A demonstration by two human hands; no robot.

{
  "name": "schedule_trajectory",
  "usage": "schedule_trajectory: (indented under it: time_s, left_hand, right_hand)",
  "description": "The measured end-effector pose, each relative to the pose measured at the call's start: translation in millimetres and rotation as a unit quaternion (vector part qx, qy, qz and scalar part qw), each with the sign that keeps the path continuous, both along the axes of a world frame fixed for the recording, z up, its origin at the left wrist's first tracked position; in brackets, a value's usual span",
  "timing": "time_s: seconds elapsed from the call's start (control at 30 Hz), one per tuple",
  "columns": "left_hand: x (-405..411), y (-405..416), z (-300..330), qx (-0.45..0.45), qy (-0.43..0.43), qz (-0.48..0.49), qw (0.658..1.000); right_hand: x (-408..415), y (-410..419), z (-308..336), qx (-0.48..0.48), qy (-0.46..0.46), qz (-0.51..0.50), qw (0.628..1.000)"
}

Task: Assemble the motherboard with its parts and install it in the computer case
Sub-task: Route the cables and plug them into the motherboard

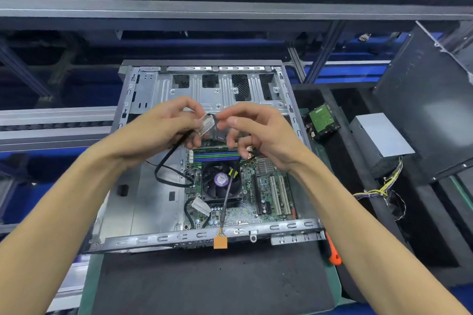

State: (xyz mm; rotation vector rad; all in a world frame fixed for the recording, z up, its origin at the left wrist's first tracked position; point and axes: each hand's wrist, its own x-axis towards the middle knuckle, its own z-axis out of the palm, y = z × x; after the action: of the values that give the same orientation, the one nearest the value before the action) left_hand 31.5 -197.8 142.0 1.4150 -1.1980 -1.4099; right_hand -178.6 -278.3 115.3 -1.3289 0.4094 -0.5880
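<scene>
Above the motherboard (258, 186), black cable (166, 158) pinched between both hands' fingers (190, 107)

An open grey metal computer case (143, 202) lies flat on a dark mat. The green motherboard (266, 186) sits in its near right part, with a black CPU fan (220, 181) near its middle and blue and green memory slots (217, 155) on its far side. A black cable (166, 161) with a white label (206, 124) is held above the case, looping down left of the board.
</scene>
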Motion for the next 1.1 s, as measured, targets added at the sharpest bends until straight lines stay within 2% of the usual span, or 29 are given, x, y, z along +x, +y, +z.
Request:
schedule_trajectory:
  time_s: [0.23, 0.47, 1.1]
  left_hand:
    - [-13, -5, -8, -0.035, -0.058, -0.025, 0.997]
    - [-23, -2, -8, -0.011, -0.077, -0.047, 0.996]
    - [-27, 8, -4, 0.017, -0.048, -0.059, 0.997]
  right_hand:
    - [-3, 5, 4, 0.066, -0.035, 0.011, 0.997]
    - [-5, 6, 6, 0.076, -0.048, 0.016, 0.996]
    - [-5, 9, 11, 0.085, -0.039, -0.001, 0.996]
